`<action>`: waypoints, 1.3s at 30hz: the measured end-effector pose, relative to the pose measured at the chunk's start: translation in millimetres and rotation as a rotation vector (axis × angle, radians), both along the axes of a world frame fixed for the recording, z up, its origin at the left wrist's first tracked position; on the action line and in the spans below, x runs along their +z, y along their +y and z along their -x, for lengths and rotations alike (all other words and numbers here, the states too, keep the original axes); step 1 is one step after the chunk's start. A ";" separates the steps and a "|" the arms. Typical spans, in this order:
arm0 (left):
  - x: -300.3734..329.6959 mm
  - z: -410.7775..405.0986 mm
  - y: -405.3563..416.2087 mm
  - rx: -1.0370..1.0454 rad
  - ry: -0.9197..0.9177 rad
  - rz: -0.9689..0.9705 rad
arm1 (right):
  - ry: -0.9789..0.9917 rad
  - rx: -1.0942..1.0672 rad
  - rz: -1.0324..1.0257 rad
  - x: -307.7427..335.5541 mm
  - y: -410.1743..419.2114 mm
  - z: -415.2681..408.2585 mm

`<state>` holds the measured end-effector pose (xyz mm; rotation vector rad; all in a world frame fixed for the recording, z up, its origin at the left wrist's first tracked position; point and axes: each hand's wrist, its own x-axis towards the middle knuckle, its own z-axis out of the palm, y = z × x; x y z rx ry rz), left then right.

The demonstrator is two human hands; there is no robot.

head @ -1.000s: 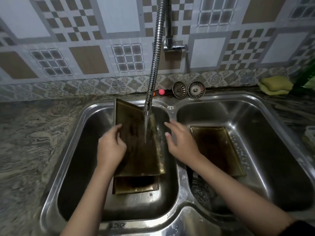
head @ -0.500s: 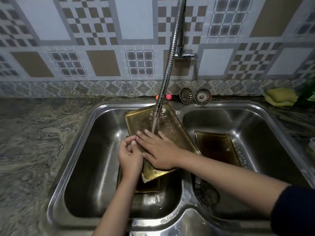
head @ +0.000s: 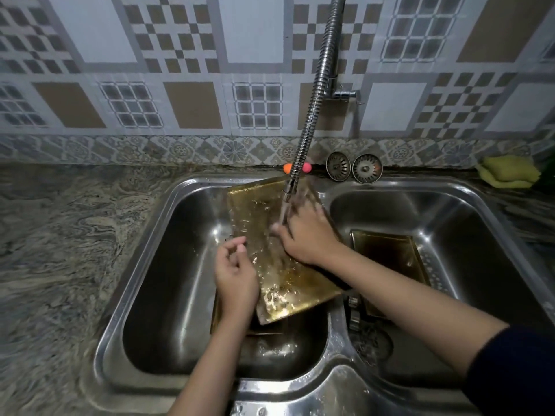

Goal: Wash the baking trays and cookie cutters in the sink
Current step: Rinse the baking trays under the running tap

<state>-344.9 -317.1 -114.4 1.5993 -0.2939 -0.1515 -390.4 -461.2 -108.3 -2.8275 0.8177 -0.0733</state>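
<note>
- While water falls from the tap [head: 287,194], the tray [head: 271,250] lies tilted over the left basin [head: 168,283], its long axis going from the far left corner to the near right corner.
- Left hand [head: 235,273] grips the tray's left edge with curled fingers.
- Right hand [head: 306,235] presses on the tray with straight fingers, under the water.
- Second tray [head: 390,259] lies in the right basin.

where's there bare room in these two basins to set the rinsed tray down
Left basin: bare floor left of the held tray. Right basin: bare along its right wall, beyond the tray there. Crowded at the divider, under both hands.
</note>
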 end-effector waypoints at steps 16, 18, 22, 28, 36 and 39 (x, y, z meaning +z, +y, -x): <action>-28.0 -37.8 18.6 0.085 0.366 -0.160 | -0.499 -0.122 -0.971 8.7 6.5 47.9; -43.3 -38.1 18.4 -0.002 0.433 -0.260 | -0.568 -0.174 -1.055 6.4 12.3 47.2; -43.7 -39.7 15.0 -0.175 0.409 -0.394 | -0.570 -0.139 -1.010 7.4 25.1 46.7; 38.3 -26.7 3.1 -0.556 0.459 0.104 | -0.583 0.092 -0.581 20.8 49.3 42.1; 66.5 -39.9 9.9 -0.444 0.568 0.444 | -0.512 0.376 -0.513 47.5 64.0 41.1; 55.7 -36.8 12.0 -0.343 0.596 0.466 | -0.501 0.362 -0.535 49.7 56.7 45.4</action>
